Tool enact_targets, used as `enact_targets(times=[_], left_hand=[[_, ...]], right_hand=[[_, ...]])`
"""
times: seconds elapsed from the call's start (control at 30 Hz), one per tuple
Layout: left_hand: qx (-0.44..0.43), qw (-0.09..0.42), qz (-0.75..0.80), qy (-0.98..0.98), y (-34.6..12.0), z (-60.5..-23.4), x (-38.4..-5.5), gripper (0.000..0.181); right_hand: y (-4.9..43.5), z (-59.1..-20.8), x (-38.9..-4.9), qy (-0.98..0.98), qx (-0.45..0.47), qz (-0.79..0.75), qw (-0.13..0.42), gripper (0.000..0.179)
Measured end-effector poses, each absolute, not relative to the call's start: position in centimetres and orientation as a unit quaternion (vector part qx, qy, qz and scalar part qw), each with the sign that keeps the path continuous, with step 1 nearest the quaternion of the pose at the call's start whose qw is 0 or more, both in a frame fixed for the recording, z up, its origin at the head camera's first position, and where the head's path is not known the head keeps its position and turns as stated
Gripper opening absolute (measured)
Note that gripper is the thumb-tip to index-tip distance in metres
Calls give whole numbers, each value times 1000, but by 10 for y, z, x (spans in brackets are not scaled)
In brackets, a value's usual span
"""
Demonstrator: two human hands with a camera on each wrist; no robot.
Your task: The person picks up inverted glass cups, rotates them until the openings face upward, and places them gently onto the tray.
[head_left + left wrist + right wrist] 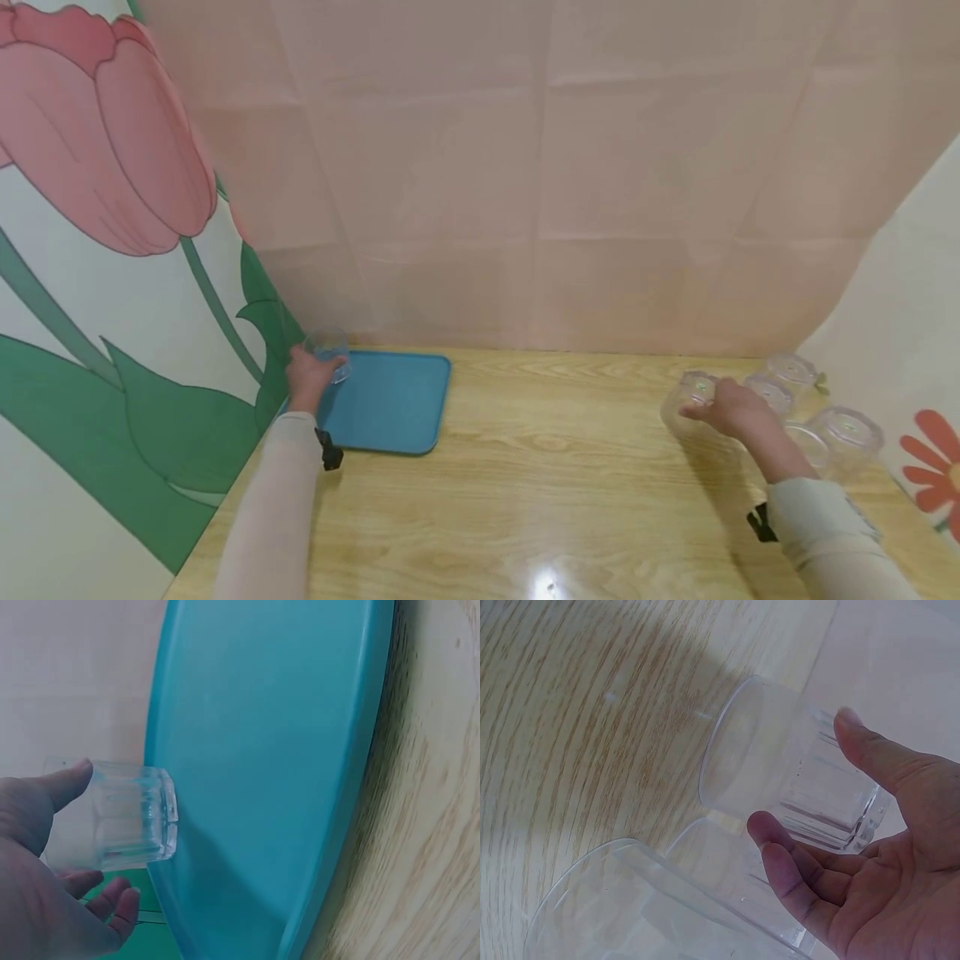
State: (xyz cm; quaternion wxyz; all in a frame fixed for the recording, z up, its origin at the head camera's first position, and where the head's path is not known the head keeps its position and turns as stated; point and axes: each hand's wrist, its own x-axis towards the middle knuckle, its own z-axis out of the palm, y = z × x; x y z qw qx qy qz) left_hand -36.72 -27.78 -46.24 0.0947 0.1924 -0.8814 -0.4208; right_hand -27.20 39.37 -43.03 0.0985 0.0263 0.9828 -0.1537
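A clear faceted cup (pixel 131 814) stands upright with its base on the blue tray (pixel 397 404), near the tray's back left corner. My left hand (pixel 309 379) holds this cup from the left, thumb on one side and fingers on the other. At the right of the table, my right hand (pixel 738 408) grips a second clear cup (pixel 787 761) between thumb and fingers. That cup is upside down, its wide rim toward the wood and its thick base uppermost. In the right wrist view another clear cup (pixel 720 847) is close beside it.
Several more clear cups (pixel 851 429) stand grouped to the right of my right hand, by the white side wall (pixel 911 333) with a red flower. A pink sheet (pixel 540 208) hangs behind the wooden table (pixel 555 467). A tulip-print panel (pixel 150 375) borders the left side.
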Motion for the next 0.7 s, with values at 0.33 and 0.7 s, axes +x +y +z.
enact_targets(times=[0.33, 0.7], left_hand=[[180, 105, -353, -912, -277, -454, -364, 109], [177, 121, -327, -920, -273, -447, -359, 102]], right_hand=[[393, -429, -275, 983, 26, -151, 103, 115], [395, -429, -272, 981, 22, -164, 100, 114]])
